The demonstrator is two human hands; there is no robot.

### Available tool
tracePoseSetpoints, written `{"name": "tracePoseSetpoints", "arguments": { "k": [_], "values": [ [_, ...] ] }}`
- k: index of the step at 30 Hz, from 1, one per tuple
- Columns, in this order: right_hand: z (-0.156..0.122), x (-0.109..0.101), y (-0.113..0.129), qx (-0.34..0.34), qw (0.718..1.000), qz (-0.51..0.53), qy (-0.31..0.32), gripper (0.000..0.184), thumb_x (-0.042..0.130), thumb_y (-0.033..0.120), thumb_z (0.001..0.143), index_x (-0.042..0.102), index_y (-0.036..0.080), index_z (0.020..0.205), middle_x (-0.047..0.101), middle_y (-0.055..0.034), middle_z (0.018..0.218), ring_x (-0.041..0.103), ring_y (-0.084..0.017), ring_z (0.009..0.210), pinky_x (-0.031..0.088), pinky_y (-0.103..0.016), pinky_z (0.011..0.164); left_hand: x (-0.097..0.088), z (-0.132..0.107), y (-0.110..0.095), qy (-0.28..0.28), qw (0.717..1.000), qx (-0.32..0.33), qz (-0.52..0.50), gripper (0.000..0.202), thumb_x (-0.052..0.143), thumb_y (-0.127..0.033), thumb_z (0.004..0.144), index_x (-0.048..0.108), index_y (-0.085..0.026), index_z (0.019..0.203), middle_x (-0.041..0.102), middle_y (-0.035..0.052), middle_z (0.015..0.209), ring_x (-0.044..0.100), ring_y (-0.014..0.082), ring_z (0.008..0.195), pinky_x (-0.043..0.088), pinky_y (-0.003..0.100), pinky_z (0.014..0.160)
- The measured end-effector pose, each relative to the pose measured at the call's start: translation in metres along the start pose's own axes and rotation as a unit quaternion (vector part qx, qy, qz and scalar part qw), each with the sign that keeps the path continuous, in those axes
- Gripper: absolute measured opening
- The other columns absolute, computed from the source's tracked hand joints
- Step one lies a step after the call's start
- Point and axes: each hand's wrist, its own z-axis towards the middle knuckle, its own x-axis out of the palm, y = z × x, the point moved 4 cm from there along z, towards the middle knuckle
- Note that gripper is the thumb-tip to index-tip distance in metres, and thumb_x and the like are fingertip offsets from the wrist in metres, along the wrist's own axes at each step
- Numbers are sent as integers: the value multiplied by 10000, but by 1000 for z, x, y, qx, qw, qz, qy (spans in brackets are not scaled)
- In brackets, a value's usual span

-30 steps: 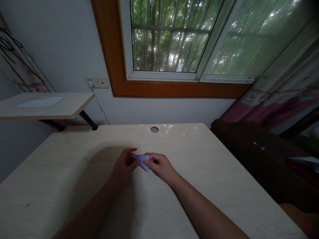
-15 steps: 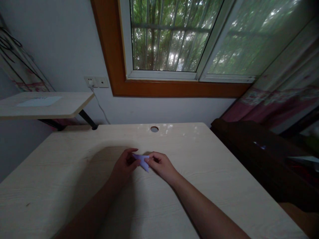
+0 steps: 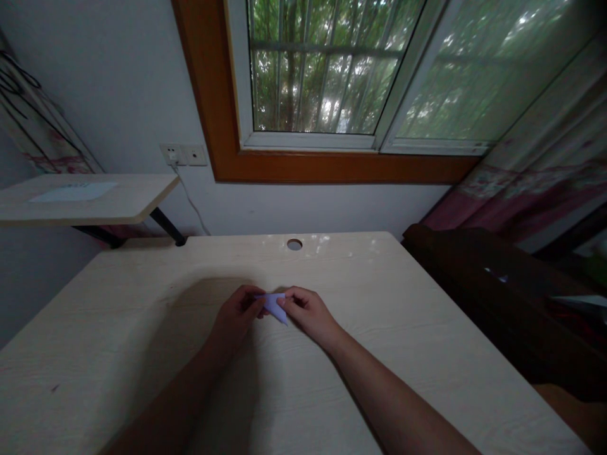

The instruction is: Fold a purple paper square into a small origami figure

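A small piece of folded purple paper [image 3: 274, 304] is held between my two hands, low over the middle of the desk. One pointed corner of it hangs toward me. My left hand [image 3: 239, 309] pinches its left end between thumb and fingers. On the other side, my right hand [image 3: 306, 308] grips the upper right corner, thumb in front. The fingertips behind the paper are partly hidden.
The pale wooden desk [image 3: 341, 373] has a round cable hole [image 3: 294, 244] near its back edge. At the left stands a raised shelf [image 3: 137, 193] on black legs, bearing a sheet of paper [image 3: 73, 192]. A dark piece of furniture [image 3: 474, 297] stands at the right.
My left fingers, lifted and spread before, have closed on the paper's left end. The paper has turned slightly, its lower point shifting a little to the right.
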Motion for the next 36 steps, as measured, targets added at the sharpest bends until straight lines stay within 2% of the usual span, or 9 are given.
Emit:
{"name": "tracePoseSetpoints", "arguments": {
  "k": [8, 25, 36],
  "values": [
    [0, -2, -2, 16, 1000, 5, -20, 287, 663, 464, 828, 686, 178, 842, 550, 19, 650, 439, -107, 574, 316, -231, 538, 0, 0, -2, -6, 1000, -9, -10, 222, 667, -354, 822, 607, -163, 919, 686, 10, 705, 640, 147, 653, 504, 267, 634],
    [1, -6, -1, 24, 999, 20, -37, 258, 660, 434, 833, 686, 177, 853, 562, 11, 707, 470, -125, 649, 331, -254, 618, 0, -3, -3, -20, 999, -33, -11, 216, 670, -346, 839, 598, -157, 913, 725, 23, 720, 679, 152, 654, 533, 272, 648],
    [3, -8, -4, 30, 997, 48, -50, 269, 675, 443, 816, 669, 174, 818, 539, 20, 679, 444, -121, 626, 302, -255, 599, -1, -3, -3, -36, 999, -29, -12, 238, 693, -367, 822, 628, -152, 900, 741, 44, 763, 718, 183, 749, 573, 283, 669]
  ]
}}
